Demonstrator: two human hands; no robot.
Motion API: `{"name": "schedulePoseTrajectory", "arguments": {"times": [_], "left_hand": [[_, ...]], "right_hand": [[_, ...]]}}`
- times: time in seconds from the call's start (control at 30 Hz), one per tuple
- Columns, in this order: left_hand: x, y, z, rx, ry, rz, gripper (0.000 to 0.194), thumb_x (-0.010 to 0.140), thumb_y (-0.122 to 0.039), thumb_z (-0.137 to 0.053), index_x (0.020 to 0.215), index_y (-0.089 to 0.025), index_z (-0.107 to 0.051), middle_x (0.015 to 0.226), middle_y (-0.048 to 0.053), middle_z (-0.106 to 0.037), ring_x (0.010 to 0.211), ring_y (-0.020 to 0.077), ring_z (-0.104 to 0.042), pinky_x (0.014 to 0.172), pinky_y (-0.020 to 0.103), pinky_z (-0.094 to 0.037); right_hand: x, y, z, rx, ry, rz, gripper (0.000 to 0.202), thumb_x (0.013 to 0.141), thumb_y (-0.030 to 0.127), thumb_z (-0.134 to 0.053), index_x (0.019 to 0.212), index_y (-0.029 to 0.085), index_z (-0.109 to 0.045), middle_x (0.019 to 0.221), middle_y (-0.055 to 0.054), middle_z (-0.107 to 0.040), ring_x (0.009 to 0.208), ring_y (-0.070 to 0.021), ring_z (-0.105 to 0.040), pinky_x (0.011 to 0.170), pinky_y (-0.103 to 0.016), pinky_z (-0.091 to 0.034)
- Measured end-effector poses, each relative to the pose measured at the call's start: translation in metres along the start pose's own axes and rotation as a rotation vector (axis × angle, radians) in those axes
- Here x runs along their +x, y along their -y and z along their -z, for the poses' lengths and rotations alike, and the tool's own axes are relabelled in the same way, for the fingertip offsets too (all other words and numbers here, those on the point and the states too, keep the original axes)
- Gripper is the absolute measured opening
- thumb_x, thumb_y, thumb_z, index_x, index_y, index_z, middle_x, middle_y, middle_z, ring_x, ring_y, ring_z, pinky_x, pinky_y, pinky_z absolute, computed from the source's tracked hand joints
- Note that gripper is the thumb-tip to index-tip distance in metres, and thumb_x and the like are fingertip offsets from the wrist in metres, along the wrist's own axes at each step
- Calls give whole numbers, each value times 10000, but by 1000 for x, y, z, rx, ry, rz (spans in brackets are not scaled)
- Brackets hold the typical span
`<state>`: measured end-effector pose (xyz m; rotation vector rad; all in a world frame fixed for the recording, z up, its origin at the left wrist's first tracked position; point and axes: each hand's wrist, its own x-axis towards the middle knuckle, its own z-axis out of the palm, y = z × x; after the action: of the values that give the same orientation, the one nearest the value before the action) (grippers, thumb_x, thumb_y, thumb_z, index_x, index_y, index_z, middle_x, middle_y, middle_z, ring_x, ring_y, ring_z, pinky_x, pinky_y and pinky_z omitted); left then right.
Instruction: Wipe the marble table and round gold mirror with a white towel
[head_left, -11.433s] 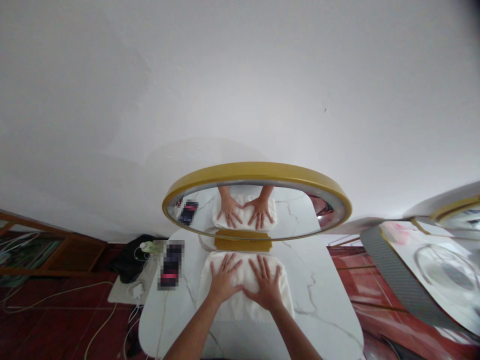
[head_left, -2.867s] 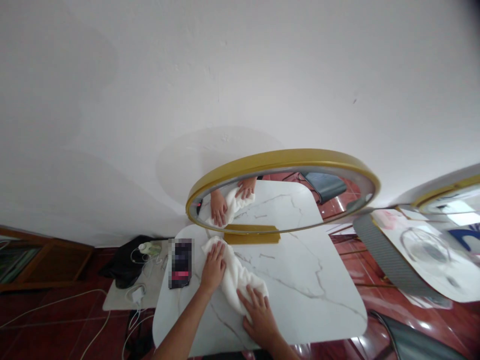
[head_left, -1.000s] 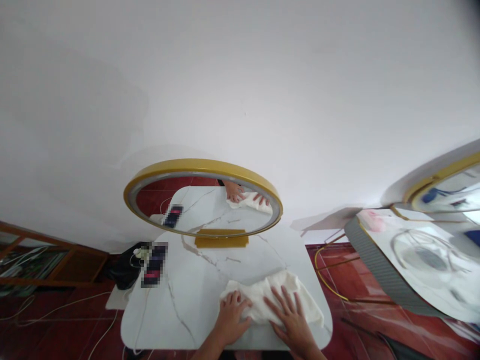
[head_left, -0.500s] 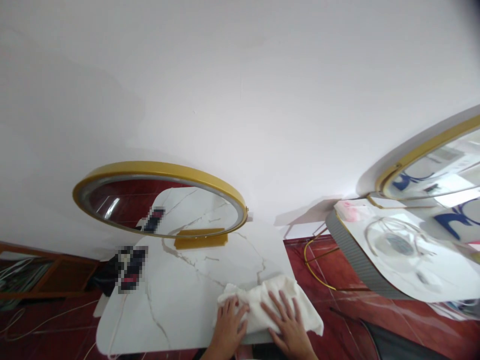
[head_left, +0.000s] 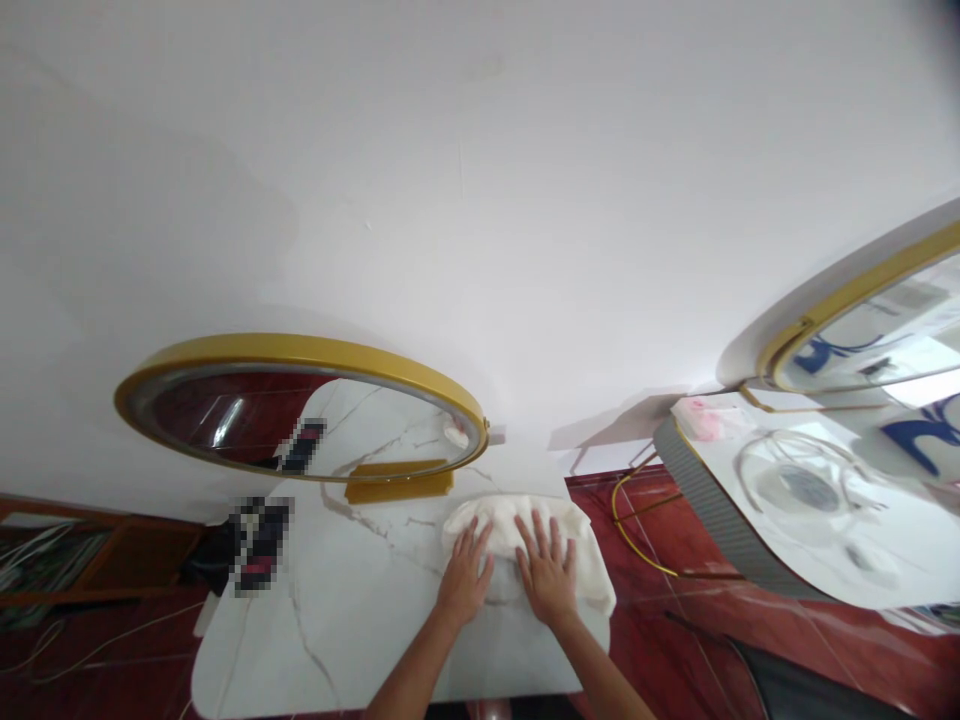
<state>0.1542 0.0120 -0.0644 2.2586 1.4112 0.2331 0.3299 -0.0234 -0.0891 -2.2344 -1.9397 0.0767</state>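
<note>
A white cloth [head_left: 504, 512] lies bunched on the right part of a white table [head_left: 375, 610] with grey marble veins. My left hand [head_left: 462, 580] rests flat on the cloth's left part, fingers stretched out. Just to the right, my right hand [head_left: 550, 575] presses on the cloth with its fingers spread. Cloth folds hang toward the table's right edge. Behind the hands stands a mirror [head_left: 315, 350] with a gold frame, tilted back over a gold base [head_left: 401, 487]. The mirror reflects the tabletop and a bit of the cloth.
At the table's left edge lies a dark, blurred-out object [head_left: 261, 545]. A second white table [head_left: 795, 530] with a gold-framed mirror [head_left: 847, 295] stands to the right, carrying a pink-and-white packet [head_left: 705, 418] and a cable. A black chair [head_left: 787, 680] is at lower right.
Both hands have pushed the cloth forward, away from me, across the tabletop toward the mirror. More of the table's front edge and my forearms now show.
</note>
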Motion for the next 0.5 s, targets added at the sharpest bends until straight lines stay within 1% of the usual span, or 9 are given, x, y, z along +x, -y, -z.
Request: {"name": "schedulePoseTrajectory", "arguments": {"times": [0.1,0.2,0.37,0.5], "left_hand": [[26,7,-2,-31,22,33,493,946,-341,-305,1431,-299,-223,1519,5,-201,1396,200,-141,1125,441,-226],[45,12,-5,-73,18,71,508,930,-319,-346,1426,-301,-242,1530,4,-150,1401,225,-104,1130,458,-202],[64,14,-10,-126,19,121,557,908,-264,-365,1440,-276,-199,1542,22,-52,1399,277,-46,1118,499,-197],[77,16,-12,-136,20,137,555,906,-250,-352,1443,-220,-213,1541,55,-32,1393,313,-27,1117,498,-183]], "right_hand": [[23,8,-3,-10,-5,-34,508,945,374,-256,1411,385,-56,1516,43,-67,1391,-278,-37,1073,-590,-38],[42,9,-5,-17,-5,-47,508,950,367,-257,1407,385,-37,1516,44,-47,1392,-273,-29,1079,-578,-25],[67,7,-5,-36,6,-23,513,952,355,-264,1406,382,-28,1518,46,-30,1392,-270,-21,1080,-576,-28],[84,6,-5,-51,6,-26,511,953,352,-266,1409,379,-36,1519,45,-34,1393,-268,-23,1081,-574,-37]]}}
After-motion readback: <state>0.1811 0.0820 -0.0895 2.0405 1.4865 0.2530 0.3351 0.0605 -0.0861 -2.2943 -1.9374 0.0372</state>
